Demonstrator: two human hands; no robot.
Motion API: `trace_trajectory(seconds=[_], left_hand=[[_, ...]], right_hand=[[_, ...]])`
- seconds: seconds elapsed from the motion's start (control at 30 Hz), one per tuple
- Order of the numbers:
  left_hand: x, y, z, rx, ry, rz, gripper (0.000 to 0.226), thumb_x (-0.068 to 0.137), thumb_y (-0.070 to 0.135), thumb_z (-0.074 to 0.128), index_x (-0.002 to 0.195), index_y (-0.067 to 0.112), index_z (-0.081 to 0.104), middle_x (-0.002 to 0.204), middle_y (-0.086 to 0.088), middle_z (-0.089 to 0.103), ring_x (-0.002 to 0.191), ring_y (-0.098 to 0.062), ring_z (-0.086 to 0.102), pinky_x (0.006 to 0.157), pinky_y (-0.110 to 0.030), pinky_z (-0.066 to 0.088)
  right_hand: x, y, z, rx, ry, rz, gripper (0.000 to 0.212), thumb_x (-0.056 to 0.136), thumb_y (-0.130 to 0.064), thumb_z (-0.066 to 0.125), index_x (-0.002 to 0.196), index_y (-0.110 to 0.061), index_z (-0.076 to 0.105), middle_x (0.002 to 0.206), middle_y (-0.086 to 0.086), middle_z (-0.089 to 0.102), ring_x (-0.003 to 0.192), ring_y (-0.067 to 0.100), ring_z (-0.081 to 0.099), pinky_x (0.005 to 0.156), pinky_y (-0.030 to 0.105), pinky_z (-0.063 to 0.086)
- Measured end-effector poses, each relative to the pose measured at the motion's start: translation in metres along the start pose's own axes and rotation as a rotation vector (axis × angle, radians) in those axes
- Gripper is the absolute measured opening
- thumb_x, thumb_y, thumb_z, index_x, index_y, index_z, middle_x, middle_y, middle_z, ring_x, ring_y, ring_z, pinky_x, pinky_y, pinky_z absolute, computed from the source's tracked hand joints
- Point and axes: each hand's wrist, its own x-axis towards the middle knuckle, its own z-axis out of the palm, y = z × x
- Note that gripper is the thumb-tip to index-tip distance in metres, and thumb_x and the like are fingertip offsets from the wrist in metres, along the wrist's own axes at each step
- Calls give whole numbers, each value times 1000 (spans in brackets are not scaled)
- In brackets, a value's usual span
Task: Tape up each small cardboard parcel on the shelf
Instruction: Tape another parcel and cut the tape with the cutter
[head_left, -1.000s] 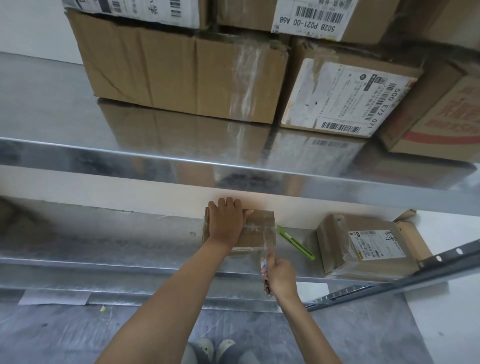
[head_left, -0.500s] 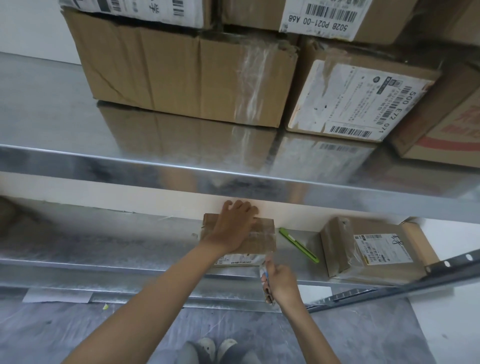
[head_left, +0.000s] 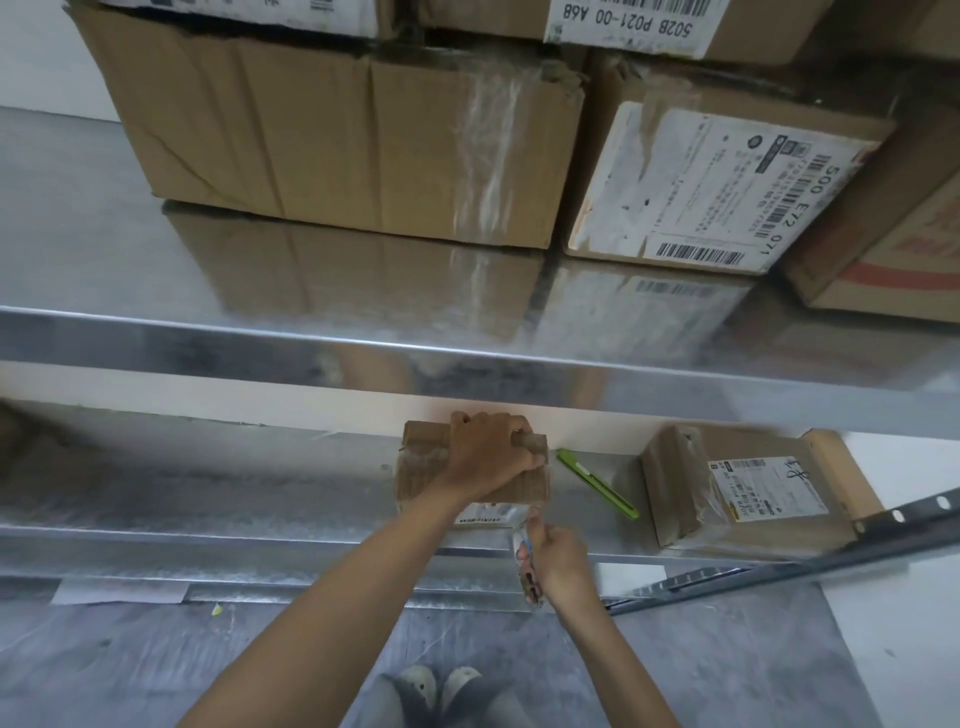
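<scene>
On the lower shelf (head_left: 208, 499), the left hand (head_left: 488, 454) curls its fingers over the far edge of the small parcel (head_left: 421, 467). The right hand (head_left: 560, 560) grips a tape roll (head_left: 523, 557) at its near edge. This strip looks unfinished and uncut. The second parcel (head_left: 675, 483), farther right, seems already taped.

1. Soft, even indoor light, with no hard shadows anywhere.
2. The shiny grey metal upper shelf (head_left: 130, 249) mirrors the big brown cardboard boxes (head_left: 337, 140) under a pale sheen.
3. Beneath it, the lower metal shelf (head_left: 208, 493) sits dimmer.
4. Wide-angle distortion bends the edges, and the right side is smeared with blur.
</scene>
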Motion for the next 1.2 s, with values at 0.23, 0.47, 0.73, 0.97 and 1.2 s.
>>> trace_trajectory(seconds=[0.23,0.47,0.73,0.97,1.2], left_hand=[[-3,5,15,100,155,10,14,87,38,53,78,28,57,81,13,62,80,-12,55,86,-38,32],[-2,14,19,145,148,-65,19,94,34,42,82,26,54,85,10,60,85,-18,52,91,-42,30],[9,-3,-31,214,-493,78,68,88,59,52,139,15,38,143,-9,42,133,-28,36,110,-49,25],[-27,-16,-35,596,-597,139,109,86,57,57,149,15,-22,158,-16,-20,146,-38,-6,117,-58,3],[-33,4,-43,361,-558,116,34,101,18,40,134,11,39,131,-5,50,120,-28,50,90,-39,43]], right_hand=[[1,6,2,-10,37,-16,58,102,-34,37,51,-9,49,40,0,47,31,9,43,34,16,34],[1,6,-2,-44,38,-7,60,101,-38,35,50,-11,50,45,4,50,34,11,46,40,19,38],[-3,0,-4,33,25,33,56,100,-41,35,60,-5,51,38,1,46,27,9,41,32,14,32],[-2,3,-8,178,-56,49,59,100,-43,35,64,0,54,34,4,45,27,14,43,34,17,38],[-13,4,-29,430,-161,-47,61,97,-47,40,62,-4,65,41,14,47,43,26,51,53,31,48]])
